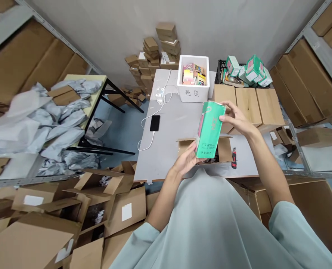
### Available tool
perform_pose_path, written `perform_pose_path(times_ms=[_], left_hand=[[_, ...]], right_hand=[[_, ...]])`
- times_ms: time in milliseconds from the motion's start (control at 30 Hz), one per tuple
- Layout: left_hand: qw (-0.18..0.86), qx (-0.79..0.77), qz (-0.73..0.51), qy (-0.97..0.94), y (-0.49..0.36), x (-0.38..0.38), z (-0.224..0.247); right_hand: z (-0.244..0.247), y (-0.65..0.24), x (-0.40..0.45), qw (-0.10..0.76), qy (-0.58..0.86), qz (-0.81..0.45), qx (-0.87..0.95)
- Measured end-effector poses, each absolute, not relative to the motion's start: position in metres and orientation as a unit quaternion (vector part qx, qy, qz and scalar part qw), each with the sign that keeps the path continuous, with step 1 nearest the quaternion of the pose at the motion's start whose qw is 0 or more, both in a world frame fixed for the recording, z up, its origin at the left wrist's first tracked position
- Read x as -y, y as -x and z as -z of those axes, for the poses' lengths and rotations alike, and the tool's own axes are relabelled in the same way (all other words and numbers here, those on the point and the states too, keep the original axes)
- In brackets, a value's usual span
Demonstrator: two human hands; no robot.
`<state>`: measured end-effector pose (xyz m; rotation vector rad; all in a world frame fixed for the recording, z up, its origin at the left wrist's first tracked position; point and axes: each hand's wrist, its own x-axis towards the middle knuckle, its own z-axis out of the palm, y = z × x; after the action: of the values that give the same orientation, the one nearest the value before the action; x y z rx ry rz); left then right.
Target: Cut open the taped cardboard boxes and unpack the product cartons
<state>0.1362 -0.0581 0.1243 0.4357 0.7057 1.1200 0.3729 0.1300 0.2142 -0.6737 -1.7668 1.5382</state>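
A green box (210, 130) with a pink side is held up, slightly tilted, between my two hands. My left hand (186, 160) grips its lower left corner. The fingers of my right hand (234, 118) pinch its upper right corner. Beneath it, an open cardboard box (225, 150) stands at the table's front edge; its dark contents are mostly hidden by the green box. A red and black utility knife (234, 158) lies just right of that cardboard box.
On the grey table (171, 149) are a black phone (155, 123) with a white cable and a white foam box (193, 93) of small packages. Closed cartons (248, 106) and a black crate (219, 71) of green boxes stand at right. Bagged parcels (62, 130) cover a side table.
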Motion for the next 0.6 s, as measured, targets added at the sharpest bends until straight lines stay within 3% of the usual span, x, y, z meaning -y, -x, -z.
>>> perform_pose_path(times_ms=[233, 600], left_hand=[[0.686, -0.403, -0.548, -0.258, -0.144, 0.057, -0.118], [0.787, -0.313, -0.490, -0.208, -0.128, 0.055, -0.096]], right_hand=[[-0.202, -0.359, -0.124, 0.337, 0.278, -0.575, 0.691], [-0.206, -0.371, -0.125, 0.324, 0.262, -0.619, 0.666]])
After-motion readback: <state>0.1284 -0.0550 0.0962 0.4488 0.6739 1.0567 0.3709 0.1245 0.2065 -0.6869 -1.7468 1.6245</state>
